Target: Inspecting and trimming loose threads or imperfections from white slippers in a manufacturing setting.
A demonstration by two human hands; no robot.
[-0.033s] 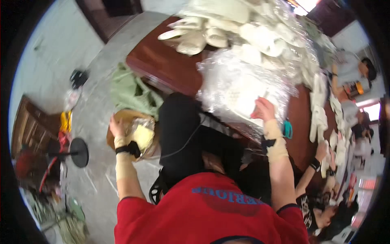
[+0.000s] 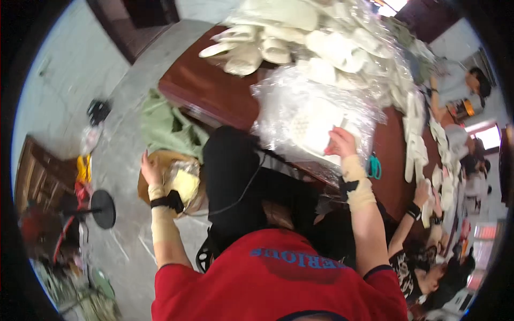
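Note:
My right hand [image 2: 341,142] is closed in a pinch over a white slipper [image 2: 316,125], which lies on a stack of clear plastic bags [image 2: 273,107] at the table's near edge. A thin, greyish piece shows just past those fingertips, too blurred to name. Low on the left, my left hand [image 2: 151,170] reaches to the side of an open cardboard box [image 2: 145,187], fingers stretched out and nothing seen in them. In the box lies a pale yellow block or stack [image 2: 184,185] with crumpled clear plastic around it.
White slippers [image 2: 273,48] are heaped across the far side of the brown table [image 2: 214,80]. Teal-handled scissors [image 2: 375,167] lie right of the bags. Green cloth [image 2: 166,123] hangs beside the box. Another person's hands [image 2: 423,193] work on slippers at the right. A black round-based stand [image 2: 103,208] is on the floor.
The whole view has shifted slightly, so the table and slippers sit a little further left. Both hands keep nearly the same places beside the slipper and the box.

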